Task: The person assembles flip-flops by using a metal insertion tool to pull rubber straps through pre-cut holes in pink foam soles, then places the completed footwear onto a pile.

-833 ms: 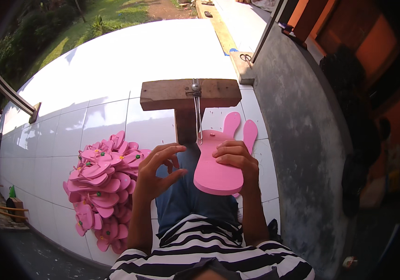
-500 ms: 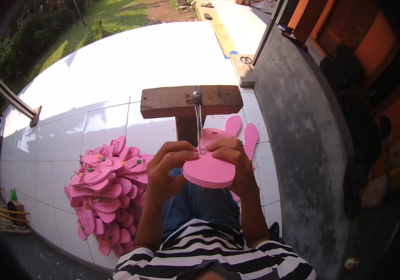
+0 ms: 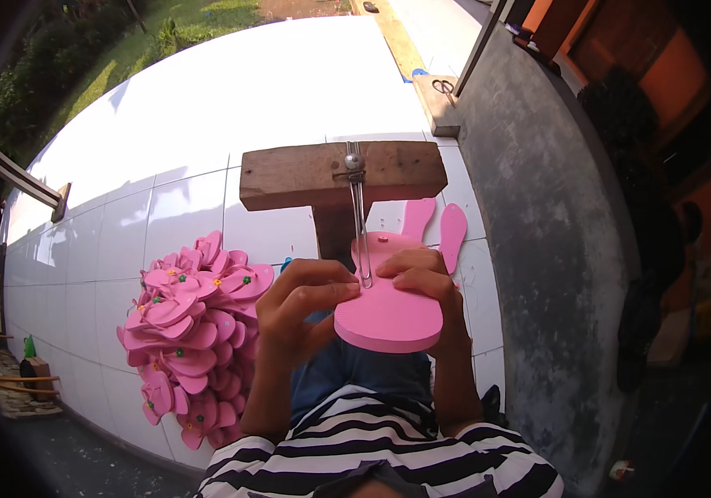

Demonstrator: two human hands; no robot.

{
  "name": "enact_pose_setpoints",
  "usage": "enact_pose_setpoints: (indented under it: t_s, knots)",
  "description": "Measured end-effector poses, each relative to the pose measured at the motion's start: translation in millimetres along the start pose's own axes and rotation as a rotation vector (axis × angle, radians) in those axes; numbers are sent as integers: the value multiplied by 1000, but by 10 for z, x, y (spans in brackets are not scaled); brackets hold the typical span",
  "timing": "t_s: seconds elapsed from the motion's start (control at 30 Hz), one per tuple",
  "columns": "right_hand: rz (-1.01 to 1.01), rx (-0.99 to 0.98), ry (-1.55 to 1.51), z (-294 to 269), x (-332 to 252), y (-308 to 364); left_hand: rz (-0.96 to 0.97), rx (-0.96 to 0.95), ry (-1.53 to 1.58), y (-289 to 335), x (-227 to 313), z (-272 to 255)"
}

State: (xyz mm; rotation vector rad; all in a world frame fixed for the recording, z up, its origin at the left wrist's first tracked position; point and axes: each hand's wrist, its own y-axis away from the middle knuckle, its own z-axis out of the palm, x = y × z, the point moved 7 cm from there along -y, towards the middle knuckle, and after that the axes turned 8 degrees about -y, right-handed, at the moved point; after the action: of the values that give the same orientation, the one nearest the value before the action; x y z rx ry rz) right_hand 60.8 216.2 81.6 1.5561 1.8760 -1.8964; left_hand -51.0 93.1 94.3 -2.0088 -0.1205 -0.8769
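1. Head view: the pink sole (image 3: 388,319) lies at 6 o'clock from the wooden stand (image 3: 289,178), the metal wire loop (image 3: 357,203) ending over it.
2. The left hand (image 3: 297,303), earlier apart from the sole, now has curled fingers at its 9 o'clock edge; whether they pinch, I cannot tell.
3. The right hand (image 3: 434,286) holds the sole at 3 o'clock, fingers on top.
4. So both hands now flank the loop, seemingly steadying the sole.
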Motion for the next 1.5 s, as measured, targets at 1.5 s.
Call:
enact_pose_setpoints:
  t_s: [1.5]
  knots:
    - [1007, -92, -207, 370, 309, 1552, 6, -224, -523, 969, -158, 639]
